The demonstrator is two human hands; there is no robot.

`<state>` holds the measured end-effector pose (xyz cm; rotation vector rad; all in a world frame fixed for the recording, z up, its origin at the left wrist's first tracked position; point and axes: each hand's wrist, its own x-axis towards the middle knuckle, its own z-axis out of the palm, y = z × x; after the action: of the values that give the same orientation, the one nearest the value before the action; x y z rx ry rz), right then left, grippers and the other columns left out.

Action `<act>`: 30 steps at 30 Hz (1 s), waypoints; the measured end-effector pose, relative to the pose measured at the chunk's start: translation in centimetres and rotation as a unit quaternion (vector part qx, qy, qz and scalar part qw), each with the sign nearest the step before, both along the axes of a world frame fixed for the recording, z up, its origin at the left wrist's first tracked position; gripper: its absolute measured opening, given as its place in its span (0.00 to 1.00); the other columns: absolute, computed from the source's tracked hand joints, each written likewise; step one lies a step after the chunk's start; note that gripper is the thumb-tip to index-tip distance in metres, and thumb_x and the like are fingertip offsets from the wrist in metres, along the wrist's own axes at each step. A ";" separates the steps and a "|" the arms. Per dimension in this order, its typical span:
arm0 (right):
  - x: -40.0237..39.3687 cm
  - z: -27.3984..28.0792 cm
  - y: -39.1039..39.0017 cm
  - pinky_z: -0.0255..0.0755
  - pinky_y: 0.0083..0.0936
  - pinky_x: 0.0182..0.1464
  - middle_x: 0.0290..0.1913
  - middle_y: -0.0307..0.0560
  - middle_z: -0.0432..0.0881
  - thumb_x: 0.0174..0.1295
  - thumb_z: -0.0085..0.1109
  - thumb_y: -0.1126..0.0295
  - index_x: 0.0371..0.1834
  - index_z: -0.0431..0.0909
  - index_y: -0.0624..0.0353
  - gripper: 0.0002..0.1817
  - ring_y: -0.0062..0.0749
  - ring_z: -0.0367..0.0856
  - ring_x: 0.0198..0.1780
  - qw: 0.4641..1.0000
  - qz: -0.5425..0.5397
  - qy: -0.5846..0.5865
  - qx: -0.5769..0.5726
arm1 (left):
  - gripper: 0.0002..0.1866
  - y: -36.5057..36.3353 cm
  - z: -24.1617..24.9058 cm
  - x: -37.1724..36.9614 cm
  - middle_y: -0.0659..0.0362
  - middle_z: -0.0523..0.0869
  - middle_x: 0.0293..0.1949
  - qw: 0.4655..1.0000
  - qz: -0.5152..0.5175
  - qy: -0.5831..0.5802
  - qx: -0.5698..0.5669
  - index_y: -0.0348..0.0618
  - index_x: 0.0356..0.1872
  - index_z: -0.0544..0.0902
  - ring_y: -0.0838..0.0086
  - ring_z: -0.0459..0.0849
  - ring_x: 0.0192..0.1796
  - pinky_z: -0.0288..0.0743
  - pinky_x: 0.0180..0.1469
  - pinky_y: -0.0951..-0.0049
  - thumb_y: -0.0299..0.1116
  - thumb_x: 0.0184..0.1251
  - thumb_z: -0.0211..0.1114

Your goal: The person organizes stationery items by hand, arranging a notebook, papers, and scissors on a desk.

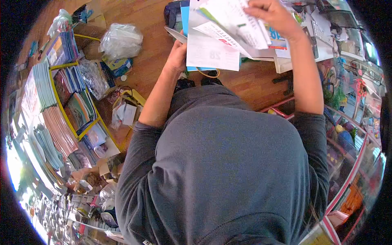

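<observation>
At the top of the head view, my left hand [177, 56] is closed around the left edge of a white printed sheet [210, 55] and what lies with it. Blue sheets or covers [185, 18] stick out behind that sheet. My right hand [272, 15] pinches a fanned bunch of printed papers [234, 18] above and to the right of it. A smaller slip with red print [219, 36] lies across the white sheet, below the bunch. The print is mostly too blurred to read.
To the left, a yellow-edged rack [78, 98] holds several stacks of thin books [67, 47]. A clear plastic bag [121, 42] lies on the wooden floor [153, 16]. A white surface [324, 51] with clutter is at the upper right, and a red-edged glass case [347, 183] runs along the right.
</observation>
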<state>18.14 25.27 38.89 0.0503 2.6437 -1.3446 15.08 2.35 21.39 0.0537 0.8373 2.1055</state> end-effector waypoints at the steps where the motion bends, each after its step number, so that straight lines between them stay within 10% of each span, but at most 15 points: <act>1: -0.8 1.8 0.5 0.59 0.17 0.26 0.18 0.33 0.67 0.51 0.55 0.73 0.20 0.70 0.65 0.08 0.14 0.63 0.23 0.999 0.006 -0.012 0.037 | 0.28 0.0 0.1 -0.1 0.54 0.75 0.46 1.000 -0.011 0.002 0.003 0.43 0.57 0.60 0.70 0.77 0.45 0.74 0.44 0.70 0.29 0.53 0.57; 13: -4.1 8.5 0.1 0.60 0.17 0.23 0.17 0.36 0.70 0.49 0.57 0.76 0.19 0.71 0.63 0.06 0.17 0.64 0.19 0.985 -0.012 0.056 0.164 | 0.29 -0.4 0.7 0.5 0.53 0.74 0.47 0.999 0.013 0.032 -0.021 0.40 0.58 0.58 0.69 0.76 0.46 0.73 0.45 0.70 0.31 0.53 0.57; 18: -0.6 1.6 -3.8 0.65 0.20 0.34 0.25 0.40 0.73 0.45 0.59 0.70 0.26 0.73 0.66 0.10 0.22 0.71 0.30 0.970 0.198 0.115 0.084 | 0.24 -1.1 2.5 1.1 0.50 0.74 0.46 0.989 0.022 -0.008 -0.145 0.35 0.54 0.62 0.65 0.77 0.45 0.73 0.46 0.68 0.33 0.56 0.52; 20: 1.3 -2.5 -6.5 0.67 0.31 0.37 0.29 0.49 0.73 0.41 0.58 0.70 0.24 0.72 0.64 0.09 0.40 0.73 0.35 0.962 0.229 0.121 0.083 | 0.22 -1.9 -3.5 -0.1 0.50 0.74 0.46 0.999 -0.015 0.012 -0.033 0.32 0.52 0.64 0.65 0.77 0.46 0.73 0.46 0.66 0.33 0.57 0.49; 22: 2.7 -5.2 -8.4 0.67 0.33 0.38 0.29 0.49 0.73 0.42 0.56 0.70 0.21 0.72 0.63 0.08 0.44 0.72 0.37 0.961 0.195 0.122 0.151 | 0.24 -1.3 1.7 0.6 0.50 0.74 0.46 0.994 -0.001 0.061 -0.090 0.32 0.52 0.65 0.65 0.77 0.46 0.74 0.45 0.66 0.37 0.56 0.50; 30: 4.3 -7.0 -7.6 0.66 0.35 0.35 0.26 0.50 0.72 0.41 0.53 0.72 0.21 0.70 0.64 0.07 0.44 0.72 0.35 0.980 0.044 0.166 0.099 | 0.23 -0.8 -2.7 -1.5 0.51 0.75 0.44 0.996 -0.046 0.010 -0.070 0.34 0.52 0.64 0.64 0.78 0.44 0.75 0.43 0.66 0.37 0.57 0.52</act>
<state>22.48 17.68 31.94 -0.2863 3.0049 -1.1430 13.56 1.54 18.71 0.0387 0.9746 1.9580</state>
